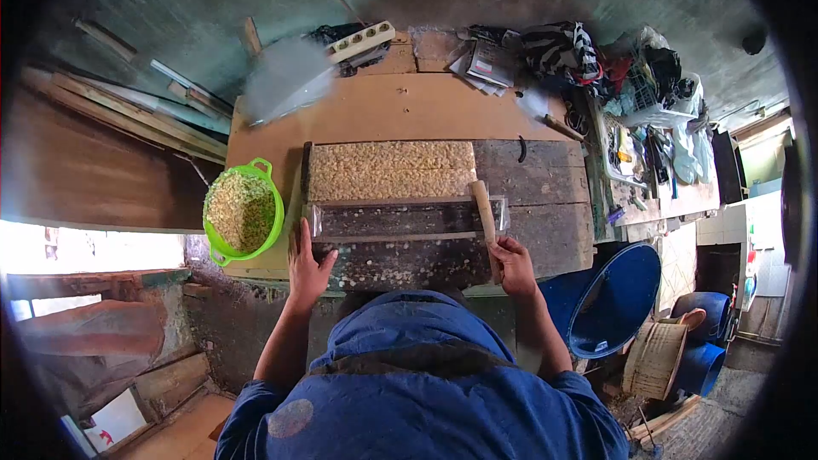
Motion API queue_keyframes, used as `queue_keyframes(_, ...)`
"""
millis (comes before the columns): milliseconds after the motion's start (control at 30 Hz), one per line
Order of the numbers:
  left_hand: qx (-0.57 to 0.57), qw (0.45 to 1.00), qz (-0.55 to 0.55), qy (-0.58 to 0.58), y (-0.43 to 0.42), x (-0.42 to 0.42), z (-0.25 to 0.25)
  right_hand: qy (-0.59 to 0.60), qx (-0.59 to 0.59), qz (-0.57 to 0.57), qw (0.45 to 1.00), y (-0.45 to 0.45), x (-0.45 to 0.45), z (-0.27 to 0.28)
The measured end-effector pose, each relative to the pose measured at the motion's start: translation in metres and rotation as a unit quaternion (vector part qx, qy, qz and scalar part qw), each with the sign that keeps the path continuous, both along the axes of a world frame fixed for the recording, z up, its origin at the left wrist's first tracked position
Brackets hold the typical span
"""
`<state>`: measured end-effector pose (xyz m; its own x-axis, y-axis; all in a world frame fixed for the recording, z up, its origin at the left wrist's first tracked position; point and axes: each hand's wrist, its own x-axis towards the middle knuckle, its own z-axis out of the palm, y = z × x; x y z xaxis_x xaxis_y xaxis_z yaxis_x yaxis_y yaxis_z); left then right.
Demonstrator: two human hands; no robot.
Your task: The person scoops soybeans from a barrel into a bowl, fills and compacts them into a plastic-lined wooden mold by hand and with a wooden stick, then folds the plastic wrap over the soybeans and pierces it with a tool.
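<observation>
My left hand (pixel 309 266) rests with thumb and fingers apart at the left end of a dark wooden board (pixel 400 264), beside a strip of clear plastic (pixel 316 220). My right hand (pixel 513 266) is closed around the lower end of a wooden stick (pixel 485 209), which stands nearly upright in the view across the right end of the plastic. Beyond the plastic lies a flat rectangular slab of pale, grainy pieces (pixel 392 170), level along its edges. A green colander (pixel 278 220) at the left holds similar loose pale pieces.
A power strip (pixel 362 42) and cloudy plastic sheet (pixel 290 77) lie at the back left. Papers (pixel 489 64) and bags (pixel 558 49) sit at the back right. A crowded side shelf (pixel 673 196) and blue barrel (pixel 615 300) stand right.
</observation>
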<state>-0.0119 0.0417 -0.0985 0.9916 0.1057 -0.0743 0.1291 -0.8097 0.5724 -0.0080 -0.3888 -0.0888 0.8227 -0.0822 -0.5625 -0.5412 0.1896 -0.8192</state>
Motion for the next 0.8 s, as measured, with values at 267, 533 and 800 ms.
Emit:
queue_keyframes(267,-0.022,1.000,0.000,-0.005,0.000,-0.001,-0.001,-0.007,-0.009,-0.022,1.000,0.001,-0.002,-0.003)
queue_keyframes(533,-0.042,0.999,0.001,0.004,0.001,-0.002,-0.002,-0.032,-0.035,-0.035,0.998,0.010,-0.002,0.010)
queue_keyframes(800,-0.048,0.999,-0.004,0.000,0.007,-0.006,-0.001,-0.011,-0.040,-0.062,0.997,0.010,-0.004,0.010)
